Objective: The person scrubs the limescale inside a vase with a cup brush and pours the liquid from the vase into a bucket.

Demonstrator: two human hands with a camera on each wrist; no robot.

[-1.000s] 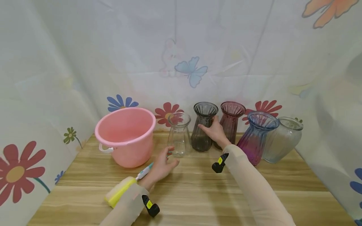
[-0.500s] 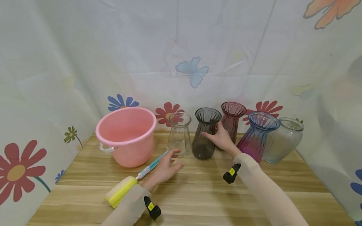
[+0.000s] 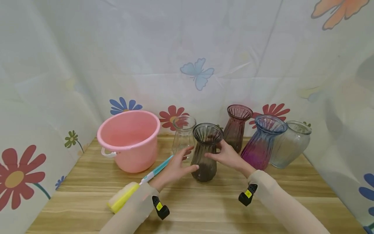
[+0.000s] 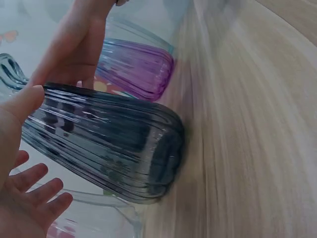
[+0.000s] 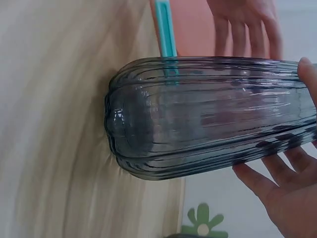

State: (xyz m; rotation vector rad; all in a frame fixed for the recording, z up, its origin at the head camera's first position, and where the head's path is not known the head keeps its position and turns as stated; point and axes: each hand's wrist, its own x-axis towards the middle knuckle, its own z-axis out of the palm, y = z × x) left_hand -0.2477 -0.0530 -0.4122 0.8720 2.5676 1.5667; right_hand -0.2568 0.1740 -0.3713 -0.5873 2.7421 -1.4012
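A smoky grey ribbed glass vase [image 3: 204, 164] stands at mid-table, its flared mouth up. My right hand [image 3: 229, 157] holds it below the rim, thumb at the front and fingers on its right and far side. On its left is my left hand [image 3: 177, 169], fingers spread and thumb extended close to the glass; contact is unclear. The left wrist view shows the fingers of my left hand [image 4: 29, 193] apart from the grey vase [image 4: 109, 136]. In the right wrist view, fingers of my right hand [image 5: 282, 183] lie along the grey vase [image 5: 208, 119].
A clear glass vase [image 3: 182, 138] stands behind my left hand, beside a pink bucket [image 3: 137, 159]. Rightward are a dark red vase [image 3: 235, 130], a blue-to-purple vase [image 3: 258, 151] and a clear rounded vase [image 3: 292, 146]. A yellow sponge brush [image 3: 124, 196] lies under my left arm.
My right hand has brought the grey vase forward and slightly left, away from the dark red one. My left hand has moved slightly right, up to the vase's side.
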